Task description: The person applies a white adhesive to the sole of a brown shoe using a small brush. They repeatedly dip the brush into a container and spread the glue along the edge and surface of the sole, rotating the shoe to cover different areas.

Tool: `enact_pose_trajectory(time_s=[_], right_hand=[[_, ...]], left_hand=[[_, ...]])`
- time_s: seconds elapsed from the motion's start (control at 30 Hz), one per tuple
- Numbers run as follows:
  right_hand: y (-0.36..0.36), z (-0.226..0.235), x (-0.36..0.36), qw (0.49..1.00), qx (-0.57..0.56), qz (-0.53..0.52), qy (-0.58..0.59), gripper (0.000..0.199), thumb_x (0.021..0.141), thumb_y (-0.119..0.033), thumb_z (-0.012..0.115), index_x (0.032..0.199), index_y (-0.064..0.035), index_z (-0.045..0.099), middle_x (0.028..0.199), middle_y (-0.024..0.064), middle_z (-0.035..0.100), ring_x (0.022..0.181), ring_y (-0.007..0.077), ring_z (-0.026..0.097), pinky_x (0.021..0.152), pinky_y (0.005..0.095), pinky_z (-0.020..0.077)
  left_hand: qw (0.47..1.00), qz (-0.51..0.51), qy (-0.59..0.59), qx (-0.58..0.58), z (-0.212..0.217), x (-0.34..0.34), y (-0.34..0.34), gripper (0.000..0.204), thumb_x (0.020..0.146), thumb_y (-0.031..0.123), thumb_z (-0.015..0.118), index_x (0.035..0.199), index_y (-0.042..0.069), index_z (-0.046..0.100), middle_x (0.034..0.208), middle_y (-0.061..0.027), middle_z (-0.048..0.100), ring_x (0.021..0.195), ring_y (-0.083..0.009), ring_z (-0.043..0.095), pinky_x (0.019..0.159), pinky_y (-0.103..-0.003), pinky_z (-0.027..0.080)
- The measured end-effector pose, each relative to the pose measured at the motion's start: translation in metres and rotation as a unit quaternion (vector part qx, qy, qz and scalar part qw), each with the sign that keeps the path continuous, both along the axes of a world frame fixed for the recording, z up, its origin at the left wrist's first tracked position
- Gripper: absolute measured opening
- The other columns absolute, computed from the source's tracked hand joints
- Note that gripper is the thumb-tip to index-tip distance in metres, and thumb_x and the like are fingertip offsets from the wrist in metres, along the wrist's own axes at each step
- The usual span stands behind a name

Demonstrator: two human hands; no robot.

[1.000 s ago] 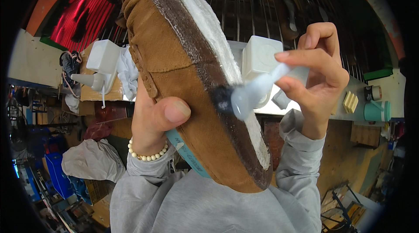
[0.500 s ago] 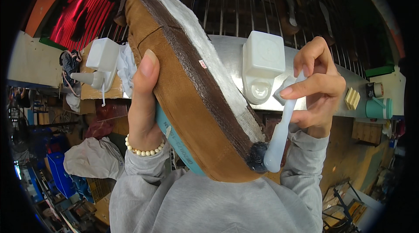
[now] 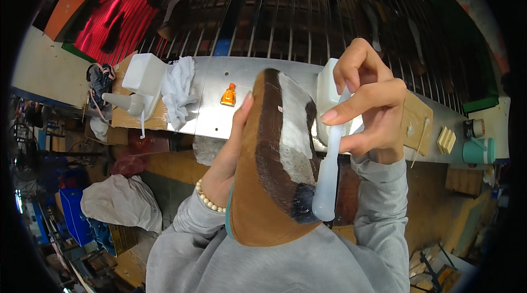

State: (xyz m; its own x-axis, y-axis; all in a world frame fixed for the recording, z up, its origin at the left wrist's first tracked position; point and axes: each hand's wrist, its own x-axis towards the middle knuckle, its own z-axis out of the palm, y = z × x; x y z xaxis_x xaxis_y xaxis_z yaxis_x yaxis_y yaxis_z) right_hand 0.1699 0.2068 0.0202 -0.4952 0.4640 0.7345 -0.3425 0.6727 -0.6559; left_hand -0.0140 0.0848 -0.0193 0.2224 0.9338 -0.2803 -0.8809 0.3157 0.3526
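My left hand [image 3: 230, 153] holds a tan suede shoe upper [image 3: 272, 183] upright, sole side facing right, showing a white insole with a dark brown rim. A bead bracelet [image 3: 208, 201] sits on that wrist. My right hand [image 3: 365, 109] pinches a long white brush [image 3: 331, 175] by its handle. The brush's dark tip touches the shoe's rim near the lower end, where the edge looks wet and dark.
A metal bench [image 3: 219, 112] runs across behind the shoe. On it stand a white container [image 3: 144, 73], a white rag [image 3: 178, 87], a small orange bottle [image 3: 229, 95] and a white pot [image 3: 328, 95]. A teal cup [image 3: 478, 150] and wooden blocks [image 3: 446, 139] sit at right.
The shoe has turned from slanting to nearly upright and dropped lower in view. My right hand has moved the brush along the rim and it still rests near the lower end.
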Motion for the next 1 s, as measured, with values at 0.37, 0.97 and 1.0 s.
enact_pose_trajectory(time_s=[0.37,0.97,1.0], right_hand=[[0.003,0.003,-0.013,0.999,-0.022,0.013,-0.047,0.038,0.05,-0.025,0.094,0.085,-0.015,0.083,0.085,-0.0018,0.043,0.077,0.0127,0.045,0.064,0.0258,0.0341],[0.022,0.006,-0.012,0.993,0.011,0.1,-0.062,0.046,0.044,-0.033,0.099,0.083,-0.016,0.083,0.088,-0.0001,0.041,0.08,0.0146,0.045,0.066,0.0257,0.0379],[0.022,0.006,-0.012,0.992,0.007,0.108,-0.064,0.046,0.045,-0.036,0.099,0.083,-0.0163,0.083,0.087,-0.0004,0.041,0.079,0.014,0.044,0.065,0.0253,0.0376]], left_hand=[[0.982,-0.127,-0.13,-0.042,-0.031,-0.003,0.001,0.062,0.101,0.06,0.04,0.131,0.008,0.054,0.117,-0.0113,0.065,0.098,-0.0188,0.069,0.08,-0.034,0.061],[0.972,-0.197,0.106,-0.075,0.007,0.007,-0.026,0.078,0.09,0.065,0.055,0.14,0.007,0.046,0.13,-0.0149,0.057,0.114,-0.0284,0.06,0.095,-0.048,0.052],[0.97,-0.206,0.107,-0.067,0.005,0.006,-0.029,0.079,0.089,0.066,0.056,0.141,0.007,0.046,0.131,-0.0149,0.056,0.115,-0.0286,0.059,0.095,-0.048,0.051]])
